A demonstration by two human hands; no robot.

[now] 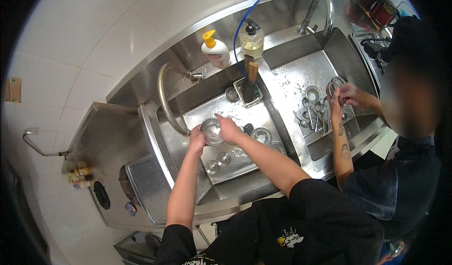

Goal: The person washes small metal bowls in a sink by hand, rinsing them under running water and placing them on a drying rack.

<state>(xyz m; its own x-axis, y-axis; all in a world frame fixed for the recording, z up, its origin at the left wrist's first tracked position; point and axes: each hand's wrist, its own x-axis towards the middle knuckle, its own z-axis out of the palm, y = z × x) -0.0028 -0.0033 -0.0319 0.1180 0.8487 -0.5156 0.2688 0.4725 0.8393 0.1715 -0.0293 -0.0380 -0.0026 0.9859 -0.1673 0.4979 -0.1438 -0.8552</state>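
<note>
Between my two hands is a clear, shiny bowl (211,132), held low over the left basin of a steel double sink (194,173), beside the curved faucet (163,92). My left hand (197,140) grips its left rim. On the opposite rim rests my right hand (230,128), its index finger stretched out past the edge. Two small glass dishes (223,158) sit on the basin floor below. A dark scouring pad (248,128) and a round glass dish (261,135) lie to the right of my right hand, with another dish partly hidden by my forearm.
A co-worker's hands (348,92) hold a soapy dish over the right basin, above several spoons (312,115). A white caddy (248,92) with brushes stands at the back, near a yellow-topped pump bottle (216,53) and a clear soap dispenser (252,42). A plastic tray (148,187) lies left.
</note>
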